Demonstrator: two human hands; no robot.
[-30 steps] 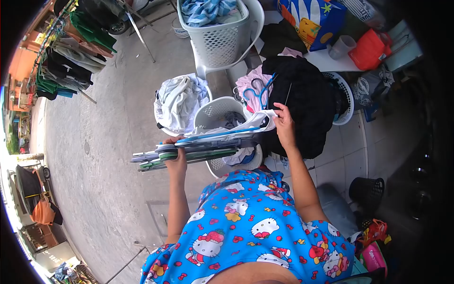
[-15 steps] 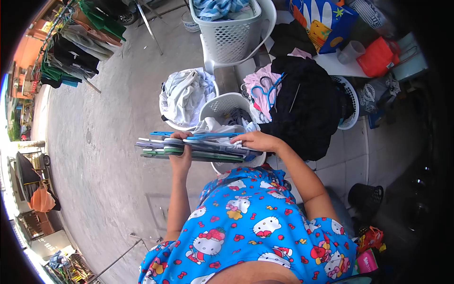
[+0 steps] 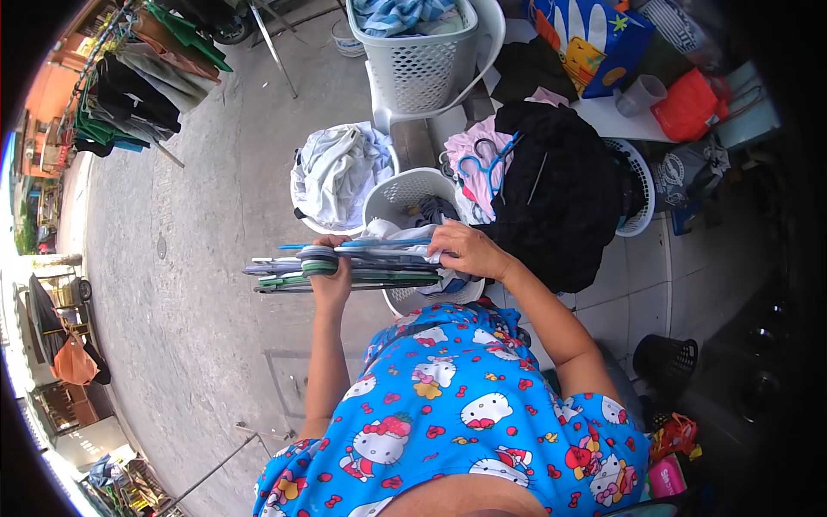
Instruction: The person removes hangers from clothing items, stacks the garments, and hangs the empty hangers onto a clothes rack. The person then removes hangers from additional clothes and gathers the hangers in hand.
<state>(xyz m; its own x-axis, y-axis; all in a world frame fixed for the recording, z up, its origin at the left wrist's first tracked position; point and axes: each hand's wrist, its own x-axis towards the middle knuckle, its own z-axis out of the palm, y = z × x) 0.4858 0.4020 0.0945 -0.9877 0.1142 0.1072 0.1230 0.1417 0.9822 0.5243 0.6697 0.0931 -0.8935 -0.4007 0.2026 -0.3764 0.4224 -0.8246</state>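
A stack of plastic clothes hangers [image 3: 379,268], in blue, grey, white and green, lies sideways in front of my body. My left hand [image 3: 331,280] is closed round the stack near its hooks. My right hand [image 3: 472,251] has its fingers bent over the right end of the hangers; the fingertips are partly hidden. Just beneath is a white laundry basket [image 3: 401,188] with white and dark clothes inside. To its right, a blue hanger [image 3: 488,172] rests on pink cloth beside a large black heap of clothes [image 3: 551,207].
A tub of white laundry [image 3: 343,177] stands ahead to the left. Farther ahead, a tall white basket [image 3: 413,73] sits on a white chair [image 3: 493,60]. Clothes hang on a rack [image 3: 142,86] at far left. A small black basket [image 3: 665,358] stands on the right.
My right hand has shifted slightly, its fingers now more bent at the hangers' end. The top blue hanger has moved down closer to the stack. My left hand stays closed round the hangers.
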